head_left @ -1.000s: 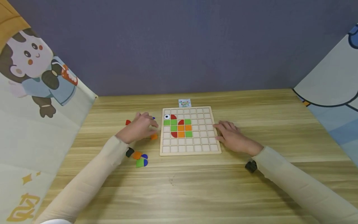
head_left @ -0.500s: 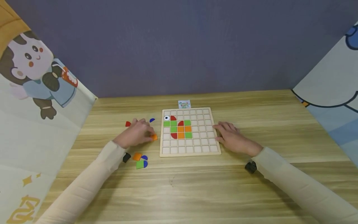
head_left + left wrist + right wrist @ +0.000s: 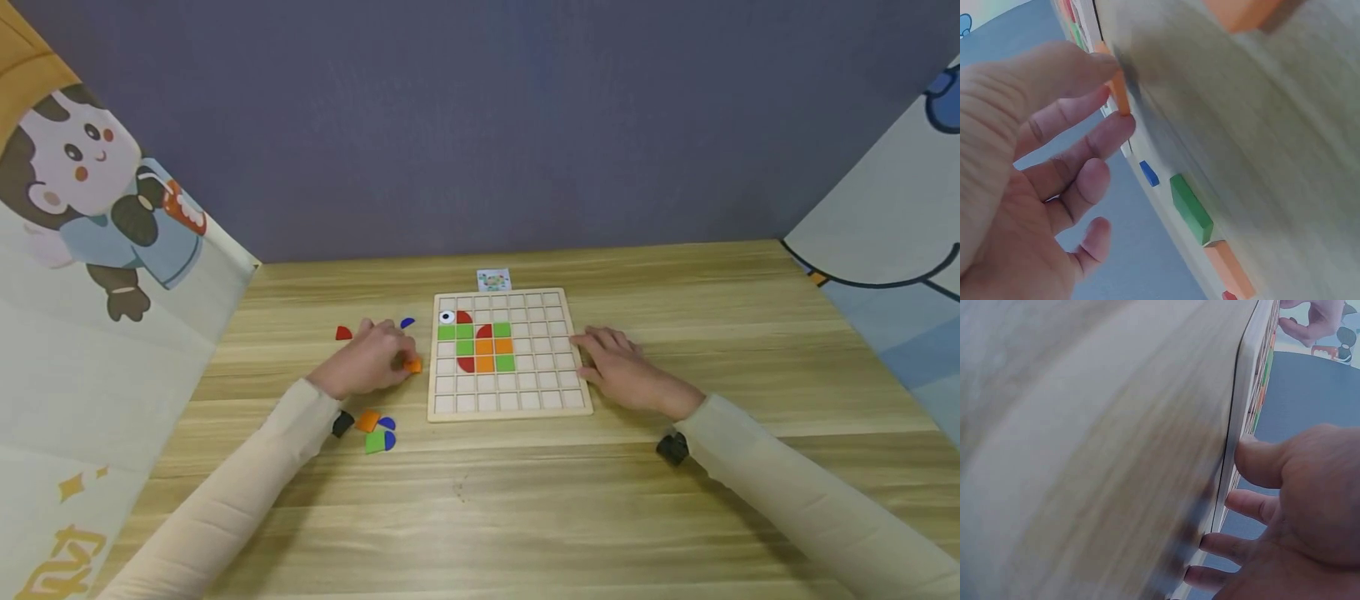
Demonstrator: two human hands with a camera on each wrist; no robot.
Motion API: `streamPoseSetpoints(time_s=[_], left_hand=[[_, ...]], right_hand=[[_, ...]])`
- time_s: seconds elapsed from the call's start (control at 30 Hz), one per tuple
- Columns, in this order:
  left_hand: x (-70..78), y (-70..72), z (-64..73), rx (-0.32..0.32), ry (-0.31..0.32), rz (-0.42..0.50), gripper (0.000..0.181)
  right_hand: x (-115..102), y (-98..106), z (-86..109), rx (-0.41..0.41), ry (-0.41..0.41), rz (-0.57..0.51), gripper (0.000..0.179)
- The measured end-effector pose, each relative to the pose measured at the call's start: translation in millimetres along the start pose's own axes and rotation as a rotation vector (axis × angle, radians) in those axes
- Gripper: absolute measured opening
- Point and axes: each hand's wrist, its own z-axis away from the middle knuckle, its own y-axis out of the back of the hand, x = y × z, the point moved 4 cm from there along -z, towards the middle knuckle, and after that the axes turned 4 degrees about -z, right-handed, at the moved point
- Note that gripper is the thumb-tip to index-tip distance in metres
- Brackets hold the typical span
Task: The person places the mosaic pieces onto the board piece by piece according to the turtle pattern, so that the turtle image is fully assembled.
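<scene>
My left hand [image 3: 366,358] is left of the wooden grid board [image 3: 510,415], pinching a small orange tile [image 3: 1120,94] between thumb and fingertips. The tile is just above or on the tabletop; I cannot tell which. Only a corner of that orange tile [image 3: 414,367] shows in the head view. On the board, a figure of green, orange and red tiles fills several cells, with a white eye tile [image 3: 447,317] at its upper left. My right hand [image 3: 622,367] rests its fingertips and thumb against the board's right edge, also visible in the right wrist view.
Loose tiles lie left of the board: a red one [image 3: 343,333], a blue half-round [image 3: 407,322], an orange one [image 3: 367,420], a green one [image 3: 375,442] and more blue ones. A small picture card [image 3: 493,279] lies behind the board. Walls [image 3: 525,125] enclose the table.
My left hand has come down and slightly left from above the tiles and now pinches the orange tile. The right hand has stayed at the board's edge.
</scene>
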Motion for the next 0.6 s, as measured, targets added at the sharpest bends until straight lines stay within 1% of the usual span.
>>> streamPoseSetpoints(time_s=[0.13,0.3,0.43,0.6], left_hand=[[0.9,3.8,-3.4,0.052,-0.006,0.009,0.016],[7.3,11.5,-12.9,0.121,-0.046,0.023,0.015],[17.2,17.4,-23.5,0.135,-0.083,0.033,0.014],[28.7,21.8,-37.0,0.132,-0.088,0.040,0.014]], right_hand=[[0.0,0.0,0.2,0.000,-0.001,0.003,0.049],[0.1,0.4,0.0,0.005,0.000,0.008,0.049],[-1.2,1.2,0.0,0.000,-0.002,0.004,0.049],[-2.8,1.5,-0.3,-0.011,-0.007,0.005,0.049]])
